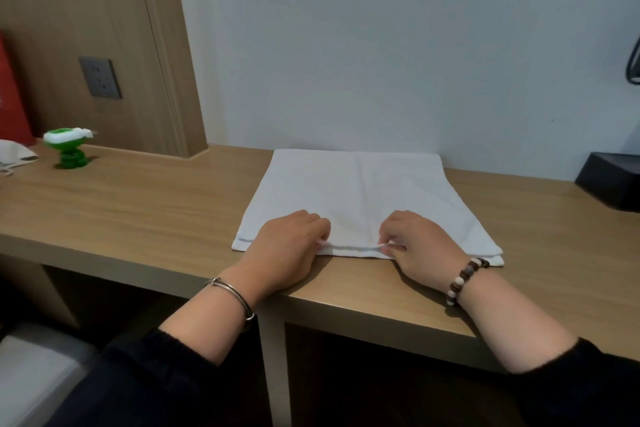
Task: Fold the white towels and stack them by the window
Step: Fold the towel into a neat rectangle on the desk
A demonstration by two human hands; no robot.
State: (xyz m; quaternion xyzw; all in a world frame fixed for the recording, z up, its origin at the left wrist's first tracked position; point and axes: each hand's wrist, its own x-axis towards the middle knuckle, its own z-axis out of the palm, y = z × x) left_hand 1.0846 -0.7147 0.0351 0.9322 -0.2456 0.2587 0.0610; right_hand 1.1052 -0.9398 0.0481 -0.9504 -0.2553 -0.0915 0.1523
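A white towel [360, 191] lies flat on the wooden desk [138, 204], doubled over, its far edge against the pale wall. My left hand [291, 246] and my right hand [419, 243] sit side by side at the towel's near edge. Each hand has its fingers curled and pinches the top layer of that hem, lifting it slightly. A crease runs down the towel's middle between the hands. No window is in view.
A green and white toy [69, 149] stands at the desk's left, near a red bag [12, 94] and a white cloth [15, 154]. A black box [611, 184] sits at the right edge. A wall socket [100, 78] is on the wooden panel.
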